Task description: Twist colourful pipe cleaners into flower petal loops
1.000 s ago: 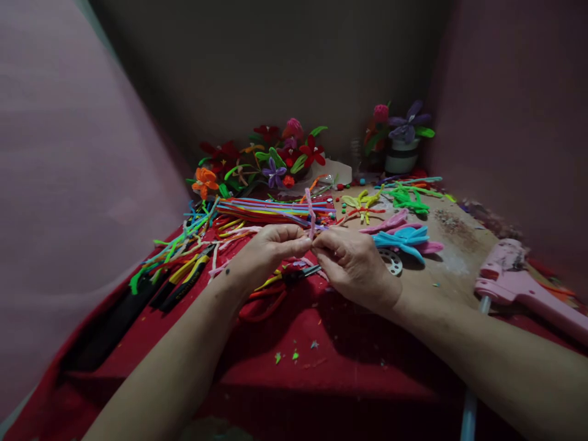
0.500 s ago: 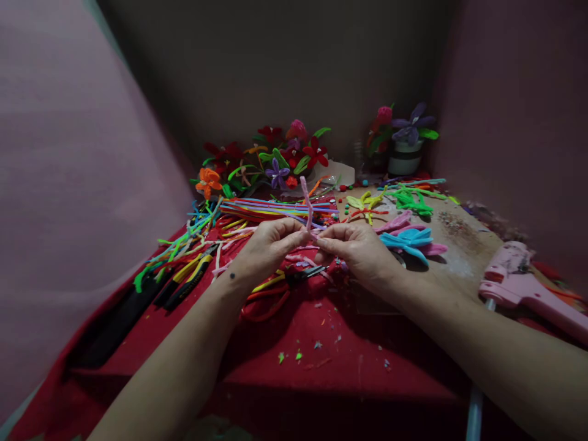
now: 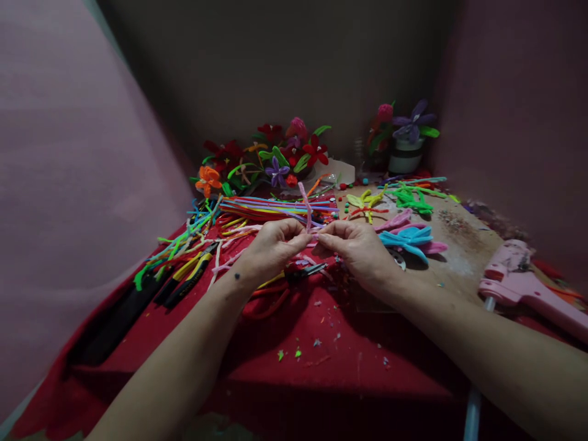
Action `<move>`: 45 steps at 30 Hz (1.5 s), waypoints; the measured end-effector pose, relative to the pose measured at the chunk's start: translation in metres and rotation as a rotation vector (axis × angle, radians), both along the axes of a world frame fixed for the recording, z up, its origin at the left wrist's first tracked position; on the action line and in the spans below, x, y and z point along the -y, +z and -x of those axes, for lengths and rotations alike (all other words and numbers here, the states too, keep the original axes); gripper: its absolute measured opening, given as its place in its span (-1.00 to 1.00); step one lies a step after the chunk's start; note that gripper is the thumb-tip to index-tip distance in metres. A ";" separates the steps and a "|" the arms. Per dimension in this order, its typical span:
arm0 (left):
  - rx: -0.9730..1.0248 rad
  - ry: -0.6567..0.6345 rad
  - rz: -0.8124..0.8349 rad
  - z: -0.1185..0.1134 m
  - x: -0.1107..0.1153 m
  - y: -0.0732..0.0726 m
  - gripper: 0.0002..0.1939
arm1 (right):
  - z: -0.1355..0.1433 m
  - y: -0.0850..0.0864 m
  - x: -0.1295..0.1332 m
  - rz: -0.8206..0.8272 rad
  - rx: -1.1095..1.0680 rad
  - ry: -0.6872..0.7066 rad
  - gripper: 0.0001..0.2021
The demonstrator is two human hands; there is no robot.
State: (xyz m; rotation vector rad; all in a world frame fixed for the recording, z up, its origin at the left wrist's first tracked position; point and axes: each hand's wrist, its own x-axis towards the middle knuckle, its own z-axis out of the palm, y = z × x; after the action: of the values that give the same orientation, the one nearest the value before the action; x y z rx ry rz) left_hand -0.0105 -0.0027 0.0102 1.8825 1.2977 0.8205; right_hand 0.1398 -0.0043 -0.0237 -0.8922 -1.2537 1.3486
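Between my two hands is a pink pipe cleaner [image 3: 305, 199], one end of it standing up above the fingertips. My left hand [image 3: 275, 248] pinches it from the left, with thumb and forefinger pressed together. From the right, my right hand [image 3: 356, 248] pinches the same piece, its fingertips almost touching those of the left. A pair of scissors [image 3: 305, 273] with dark handles lies just below the hands. Behind them is a bundle of coloured pipe cleaners [image 3: 275, 208]. A blue pipe-cleaner flower [image 3: 408, 240] rests to the right of my right hand.
Yellow-black pliers [image 3: 188, 278] lie at the left on the red cloth [image 3: 321, 361]. At the right is a pink glue gun [image 3: 514, 278]. Finished flowers [image 3: 278, 171] and a small pot [image 3: 406, 156] stand at the back. A yellow flower [image 3: 366, 201] lies on the board.
The upright end of the pink pipe cleaner has sunk slightly and leans more to the left. Both hands have shifted only a little and keep their pinch.
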 end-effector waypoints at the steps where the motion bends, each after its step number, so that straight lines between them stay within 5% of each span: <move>1: 0.020 0.014 0.001 0.000 -0.001 -0.001 -0.77 | 0.000 0.000 -0.001 0.018 -0.012 0.018 -0.89; 9: 0.111 0.021 -0.038 0.003 -0.003 -0.004 -0.84 | -0.002 -0.010 -0.007 0.213 -0.210 0.108 -0.91; 26: 0.134 0.033 -0.015 0.002 -0.001 -0.006 -0.92 | 0.000 -0.006 -0.002 0.211 -0.209 0.100 -0.86; 31: 0.183 0.057 0.076 0.001 0.001 -0.001 -0.92 | 0.001 -0.003 0.001 -0.002 -0.037 -0.024 -0.89; 36: 0.141 0.056 0.087 0.000 0.002 0.002 -0.91 | -0.002 -0.001 0.008 -0.654 0.376 -0.276 -0.87; 39: 0.086 -0.027 0.070 0.001 0.003 0.002 -0.92 | -0.004 0.000 0.008 -0.904 0.526 -0.248 -0.77; 45: -0.007 -0.032 0.057 0.002 0.003 0.000 -0.85 | -0.006 -0.001 0.000 -0.680 0.615 -0.177 -0.87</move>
State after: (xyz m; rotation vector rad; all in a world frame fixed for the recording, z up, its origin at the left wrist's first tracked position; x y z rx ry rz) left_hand -0.0125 -0.0058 0.0106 1.8574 1.2788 0.7536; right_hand 0.1453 -0.0045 -0.0248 -0.9101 -1.8895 0.4296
